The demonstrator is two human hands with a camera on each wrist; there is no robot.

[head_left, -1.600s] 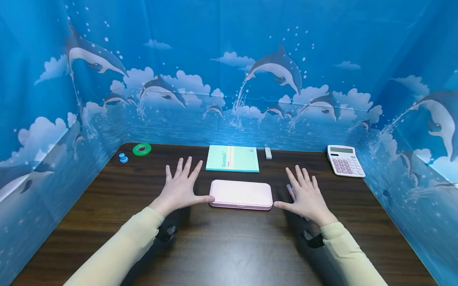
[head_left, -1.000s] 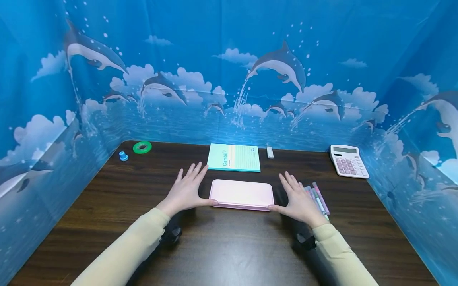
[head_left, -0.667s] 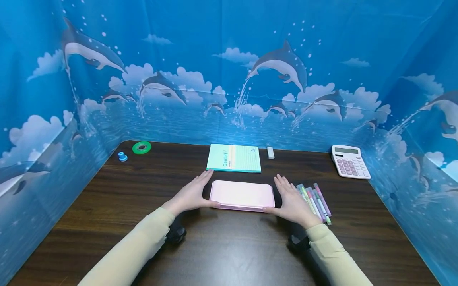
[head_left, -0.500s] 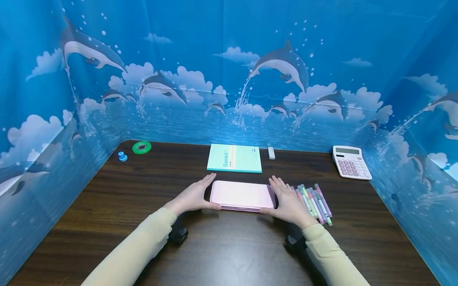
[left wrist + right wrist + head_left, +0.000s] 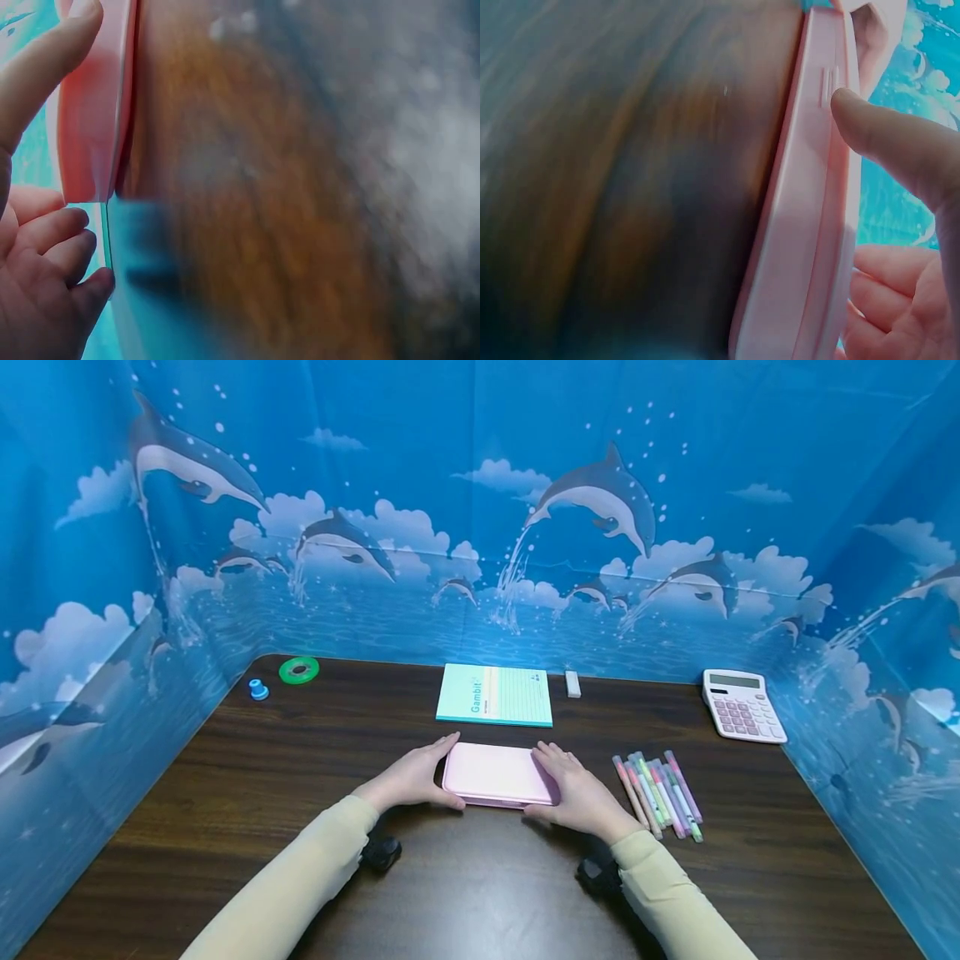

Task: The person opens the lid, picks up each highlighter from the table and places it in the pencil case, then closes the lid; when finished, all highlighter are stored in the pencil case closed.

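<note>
Thumb to the front, fingers behind, our left hand grips the left end of the pink case just below the frame's centre; our right hand grips the other end. Above the case we see a notebook, right of centre markers, further right a calculator.

The right hand partly hides the pink case, while the table blurs in both wrist views.

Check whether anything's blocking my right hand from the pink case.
Nothing visible: your right hand is at the pink case, thumb against its front side. The colored pens lie to the hand's right, not between.
</note>
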